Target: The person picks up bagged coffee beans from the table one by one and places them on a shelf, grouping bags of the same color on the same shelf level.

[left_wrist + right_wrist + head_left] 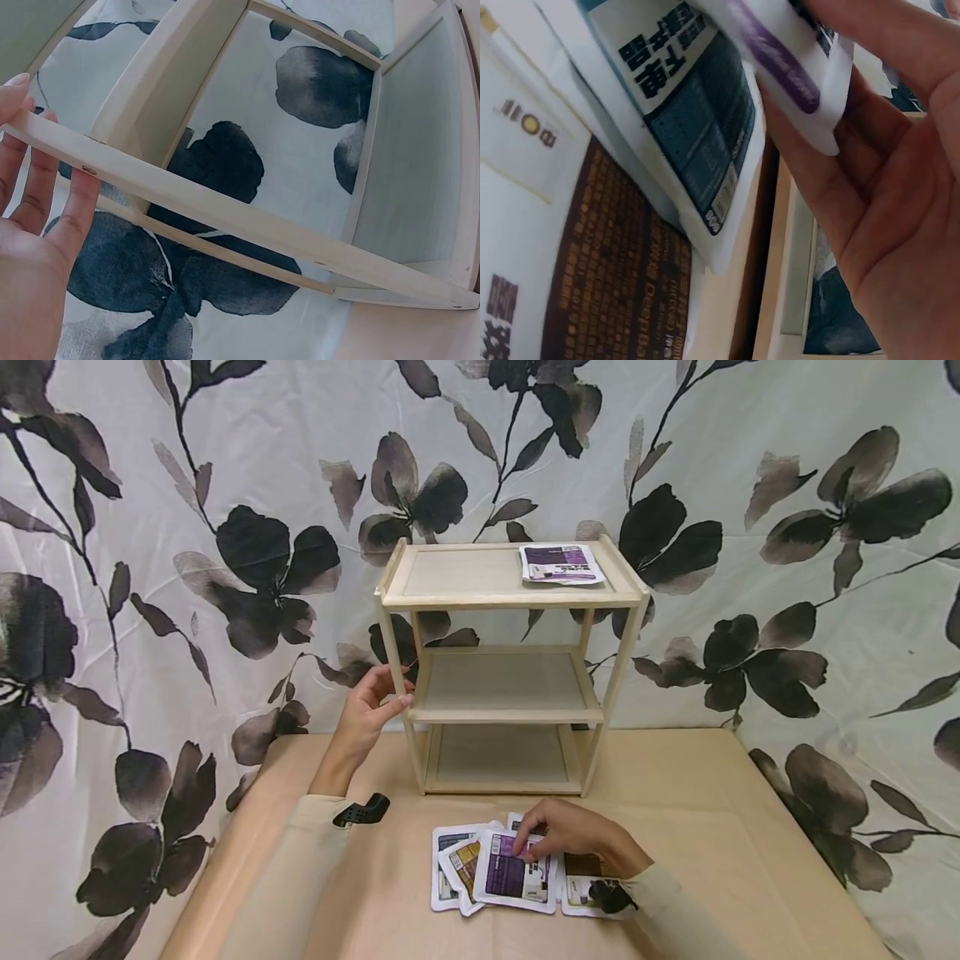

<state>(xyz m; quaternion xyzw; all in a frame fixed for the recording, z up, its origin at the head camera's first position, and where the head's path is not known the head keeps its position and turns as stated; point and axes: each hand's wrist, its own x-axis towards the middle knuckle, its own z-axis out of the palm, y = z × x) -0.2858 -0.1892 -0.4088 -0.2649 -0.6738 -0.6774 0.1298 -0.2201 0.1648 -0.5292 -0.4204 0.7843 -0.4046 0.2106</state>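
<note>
A pale wooden three-tier shelf rack stands on the table. My left hand holds its front left post, with the thumb on one side and the fingers around the other, as the left wrist view shows. Over the pile in front of the rack, my right hand pinches a white-edged purple sachet between thumb and fingers. The right wrist view has that sachet close to the palm. Partly beneath it lie a gold sachet, a dark blue sachet and a brown one.
Another purple sachet lies at the right of the rack's top shelf. The middle shelf and bottom shelf sit below it. Behind the tan table hangs a floral cloth.
</note>
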